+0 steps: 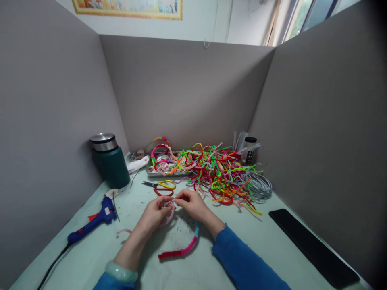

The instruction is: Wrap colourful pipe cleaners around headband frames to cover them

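Head view: left hand (155,212) and right hand (191,202) both pinch a pink pipe cleaner (169,212) between closed fingertips.

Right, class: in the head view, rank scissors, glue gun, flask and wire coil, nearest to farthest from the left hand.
1. Scissors, just beyond the left hand and its pipe cleaner.
2. Glue gun, left.
3. Flask, back left.
4. Wire coil, far right.

The top edge cuts off the yellow-framed wall picture (127,9). We cannot make out the thin pale bit (168,204) pinched between our left hand (154,213) and right hand (193,203); it is too small.
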{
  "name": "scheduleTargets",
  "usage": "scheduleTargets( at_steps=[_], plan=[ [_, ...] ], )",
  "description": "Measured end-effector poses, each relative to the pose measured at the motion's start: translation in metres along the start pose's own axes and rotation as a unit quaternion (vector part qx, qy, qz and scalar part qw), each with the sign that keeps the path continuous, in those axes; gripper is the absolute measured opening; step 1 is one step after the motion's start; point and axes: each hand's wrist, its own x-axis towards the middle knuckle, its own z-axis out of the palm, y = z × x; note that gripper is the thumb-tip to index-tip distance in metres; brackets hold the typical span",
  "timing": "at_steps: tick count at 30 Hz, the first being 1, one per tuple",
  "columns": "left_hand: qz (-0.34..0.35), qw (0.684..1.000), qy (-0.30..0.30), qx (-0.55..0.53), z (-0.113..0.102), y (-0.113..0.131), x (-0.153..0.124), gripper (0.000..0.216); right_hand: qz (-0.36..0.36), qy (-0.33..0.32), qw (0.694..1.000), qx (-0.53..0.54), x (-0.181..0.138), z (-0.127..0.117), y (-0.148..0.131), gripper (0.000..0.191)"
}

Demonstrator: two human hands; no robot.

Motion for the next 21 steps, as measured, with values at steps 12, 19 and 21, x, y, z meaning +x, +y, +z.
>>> scheduleTargets(
  at_steps=[12,19,21],
  plan=[
    [0.162,0.901,0.069,0.398,-0.0024,-0.0047,-0.0004,0.008,0.013,-0.014,1.0,-0.006,-0.0015,0.0071,0.0047,0.007],
    [0.188,0.885,0.054,0.424,-0.0034,-0.0039,-0.0014,0.016,0.01,-0.01,1.0,-0.009,-0.0007,0.0046,0.0073,0.008],
    [0.169,0.895,0.05,0.411,-0.0036,-0.0042,-0.0014,0.018,0.009,-0.015,1.0,-0.008,-0.0004,0.0038,0.0075,0.008]
  ],
)
